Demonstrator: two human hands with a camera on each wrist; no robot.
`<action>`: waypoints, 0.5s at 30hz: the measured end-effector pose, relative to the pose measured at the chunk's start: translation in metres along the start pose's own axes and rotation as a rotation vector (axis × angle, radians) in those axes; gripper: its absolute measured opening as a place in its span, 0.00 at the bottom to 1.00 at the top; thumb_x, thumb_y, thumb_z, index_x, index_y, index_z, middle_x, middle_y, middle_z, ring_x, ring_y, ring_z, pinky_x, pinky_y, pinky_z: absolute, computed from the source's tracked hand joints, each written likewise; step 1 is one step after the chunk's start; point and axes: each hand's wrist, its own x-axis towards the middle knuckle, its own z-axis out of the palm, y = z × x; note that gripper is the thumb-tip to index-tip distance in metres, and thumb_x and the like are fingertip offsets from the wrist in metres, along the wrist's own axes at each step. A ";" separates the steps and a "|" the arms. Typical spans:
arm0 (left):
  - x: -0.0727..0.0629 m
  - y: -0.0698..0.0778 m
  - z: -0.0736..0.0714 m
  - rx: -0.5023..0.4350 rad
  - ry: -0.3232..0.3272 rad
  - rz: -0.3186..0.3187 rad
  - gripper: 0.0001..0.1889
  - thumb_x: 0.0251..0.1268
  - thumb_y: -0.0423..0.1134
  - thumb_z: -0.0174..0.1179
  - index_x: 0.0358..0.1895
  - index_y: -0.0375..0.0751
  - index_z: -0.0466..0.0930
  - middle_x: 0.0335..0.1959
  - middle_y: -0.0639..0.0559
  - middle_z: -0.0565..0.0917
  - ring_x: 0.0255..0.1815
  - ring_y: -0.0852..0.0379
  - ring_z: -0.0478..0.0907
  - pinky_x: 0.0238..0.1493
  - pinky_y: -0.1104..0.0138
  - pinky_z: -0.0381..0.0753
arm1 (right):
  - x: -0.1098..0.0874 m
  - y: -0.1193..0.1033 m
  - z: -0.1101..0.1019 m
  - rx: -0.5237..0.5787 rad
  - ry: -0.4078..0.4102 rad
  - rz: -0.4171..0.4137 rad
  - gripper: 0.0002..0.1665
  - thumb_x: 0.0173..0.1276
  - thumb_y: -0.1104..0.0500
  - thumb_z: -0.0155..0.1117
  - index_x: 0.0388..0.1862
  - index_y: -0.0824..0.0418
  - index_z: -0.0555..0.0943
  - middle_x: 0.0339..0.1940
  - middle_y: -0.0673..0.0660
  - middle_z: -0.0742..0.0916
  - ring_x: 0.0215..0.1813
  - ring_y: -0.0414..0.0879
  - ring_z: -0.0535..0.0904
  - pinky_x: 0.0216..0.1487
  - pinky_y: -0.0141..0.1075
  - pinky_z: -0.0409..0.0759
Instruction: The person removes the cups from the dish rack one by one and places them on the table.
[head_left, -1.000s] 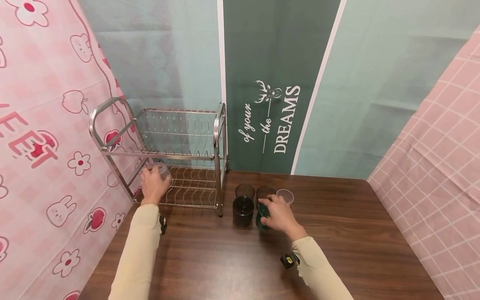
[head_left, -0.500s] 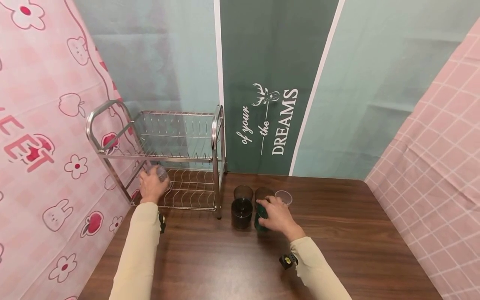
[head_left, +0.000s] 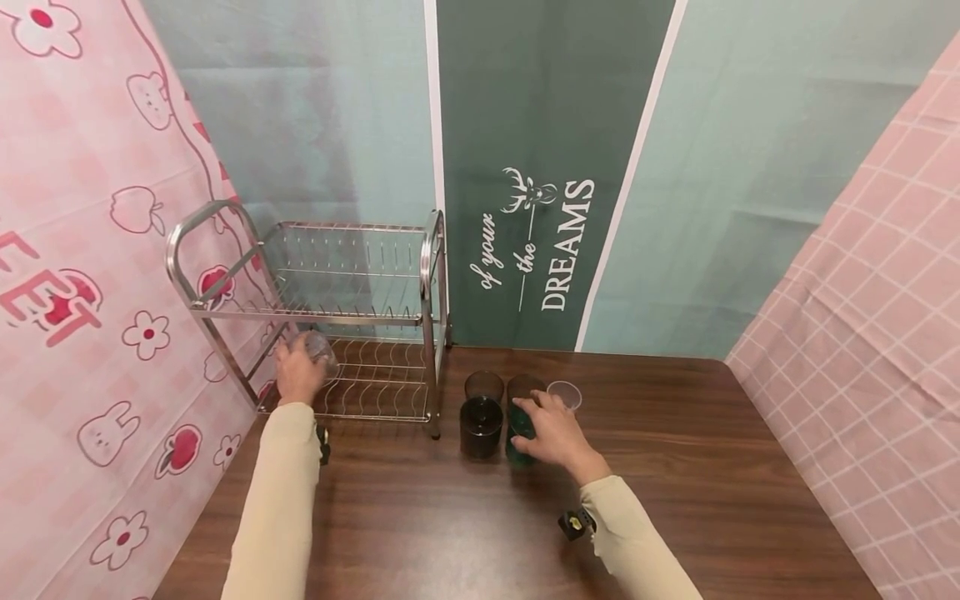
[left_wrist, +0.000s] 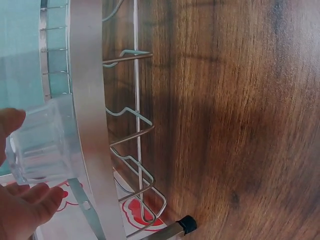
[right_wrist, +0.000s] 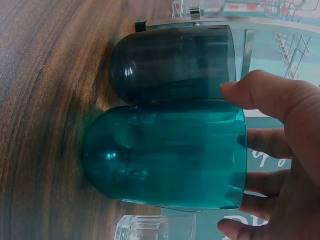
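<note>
In the head view my left hand (head_left: pixel 302 371) holds a clear plastic cup (head_left: pixel 321 354) at the left end of the rack's lower tier. The left wrist view shows this clear cup (left_wrist: pixel 45 142) lying sideways in that picture between thumb and fingers (left_wrist: pixel 37 200), behind a metal bar. My right hand (head_left: pixel 551 429) is over a teal cup (right_wrist: pixel 167 155), its thumb and relaxed fingers spread around the rim. Right beside that stands a smoky grey cup (right_wrist: pixel 172 65), also visible as a dark cup (head_left: pixel 481 427) in the head view. The right hand hides part of the teal cup.
A two-tier metal dish rack (head_left: pixel 427 333) stands on the wooden table (head_left: pixel 675 483) at the left. Behind the front cups are another smoky cup (head_left: pixel 483 385) and a clear cup (head_left: pixel 564 395). Cloth hangings (head_left: pixel 862 275) enclose the table.
The head view has shifted slightly. My left hand still holds the clear cup within the rack's lower tier, and my right hand stays over the teal cup.
</note>
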 end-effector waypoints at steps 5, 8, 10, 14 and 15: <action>0.003 -0.001 0.000 -0.044 -0.002 -0.041 0.34 0.59 0.36 0.59 0.67 0.33 0.56 0.64 0.25 0.50 0.58 0.24 0.59 0.55 0.41 0.61 | 0.000 0.000 0.002 0.016 0.005 0.006 0.35 0.52 0.49 0.71 0.59 0.59 0.75 0.59 0.68 0.73 0.59 0.65 0.66 0.54 0.61 0.64; 0.005 -0.004 0.001 -0.062 0.002 -0.052 0.38 0.58 0.36 0.60 0.69 0.32 0.51 0.65 0.24 0.48 0.60 0.24 0.57 0.58 0.42 0.58 | -0.001 0.000 0.003 0.024 0.005 0.009 0.35 0.53 0.50 0.71 0.59 0.59 0.75 0.59 0.68 0.72 0.59 0.65 0.66 0.54 0.61 0.64; 0.005 -0.006 0.002 -0.067 0.014 -0.044 0.40 0.57 0.35 0.61 0.70 0.30 0.48 0.65 0.23 0.50 0.61 0.25 0.55 0.60 0.43 0.56 | -0.001 -0.001 0.004 0.023 0.001 0.011 0.35 0.53 0.49 0.71 0.59 0.59 0.75 0.59 0.68 0.72 0.60 0.65 0.66 0.55 0.60 0.63; 0.006 -0.007 0.003 -0.089 0.043 -0.020 0.44 0.54 0.33 0.63 0.71 0.29 0.46 0.63 0.22 0.54 0.64 0.28 0.53 0.62 0.45 0.53 | -0.001 0.000 0.007 0.025 0.001 0.017 0.35 0.53 0.49 0.71 0.60 0.59 0.75 0.60 0.68 0.72 0.60 0.64 0.65 0.56 0.60 0.63; 0.006 -0.006 0.003 -0.098 0.044 -0.020 0.44 0.54 0.33 0.63 0.71 0.29 0.45 0.62 0.22 0.54 0.63 0.28 0.53 0.62 0.45 0.53 | 0.000 0.000 0.007 0.026 0.003 0.018 0.36 0.53 0.48 0.71 0.60 0.59 0.75 0.60 0.68 0.72 0.60 0.64 0.65 0.56 0.59 0.63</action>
